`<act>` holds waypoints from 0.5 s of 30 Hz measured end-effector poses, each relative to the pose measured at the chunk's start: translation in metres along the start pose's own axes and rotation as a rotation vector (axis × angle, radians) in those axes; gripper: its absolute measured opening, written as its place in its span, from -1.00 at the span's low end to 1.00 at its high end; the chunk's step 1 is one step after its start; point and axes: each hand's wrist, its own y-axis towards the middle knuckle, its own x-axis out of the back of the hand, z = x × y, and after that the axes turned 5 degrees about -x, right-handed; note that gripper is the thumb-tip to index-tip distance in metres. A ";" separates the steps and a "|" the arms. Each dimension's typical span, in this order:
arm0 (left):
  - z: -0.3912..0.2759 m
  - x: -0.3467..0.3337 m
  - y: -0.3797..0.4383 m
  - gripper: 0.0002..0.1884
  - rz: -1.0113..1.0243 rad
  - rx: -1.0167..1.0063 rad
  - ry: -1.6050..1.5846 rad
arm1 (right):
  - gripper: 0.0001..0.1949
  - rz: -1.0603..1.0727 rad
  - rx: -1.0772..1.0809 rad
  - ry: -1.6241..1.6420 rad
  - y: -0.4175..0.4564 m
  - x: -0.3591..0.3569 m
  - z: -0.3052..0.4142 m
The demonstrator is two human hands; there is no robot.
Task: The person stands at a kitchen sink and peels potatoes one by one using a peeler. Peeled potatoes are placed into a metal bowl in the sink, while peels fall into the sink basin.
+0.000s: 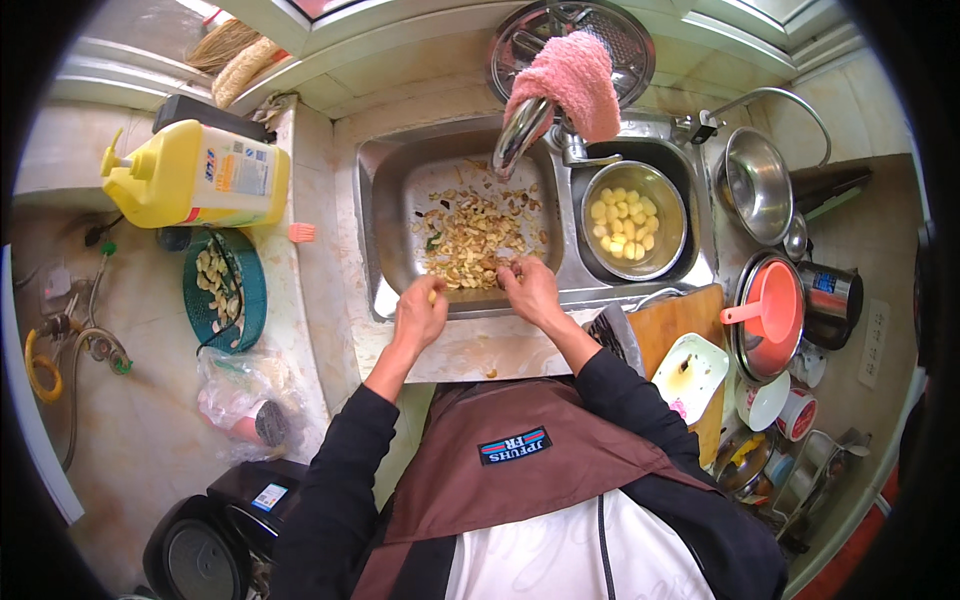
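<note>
Both my hands are over the front edge of the left basin of a steel sink. A small pale yellow piece, mostly hidden, shows between the curled fingers of my left hand. My right hand has its fingertips pinched together at the edge of the peelings; whether they hold anything is hidden. A heap of vegetable peelings, yellowish and brown, is spread over the basin floor. In the right basin stands a steel bowl with several small peeled potatoes in it.
A faucet draped with a pink cloth overhangs the sink. At left are a yellow pump jug, a green basket and a plastic bag. At right are a cutting board, a white tray and a pink ladle.
</note>
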 end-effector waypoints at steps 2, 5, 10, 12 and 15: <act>0.004 -0.013 -0.015 -0.79 0.280 -0.069 -0.139 | -0.62 -0.122 -0.023 -0.043 -0.004 0.003 -0.016; -0.004 -0.031 -0.045 -0.80 0.717 -0.055 -0.299 | -0.63 -0.022 -0.004 0.030 -0.014 0.016 -0.012; -0.023 -0.062 -0.057 -0.78 0.973 0.059 -0.302 | -0.62 -0.119 -0.175 0.277 -0.022 0.012 -0.033; -0.025 -0.066 -0.050 -0.78 0.760 0.130 -0.255 | -0.64 -0.190 -0.117 0.249 -0.024 0.015 -0.040; -0.013 -0.068 -0.017 -0.78 0.245 0.090 -0.169 | -0.66 -0.246 -0.024 0.223 -0.026 0.018 -0.042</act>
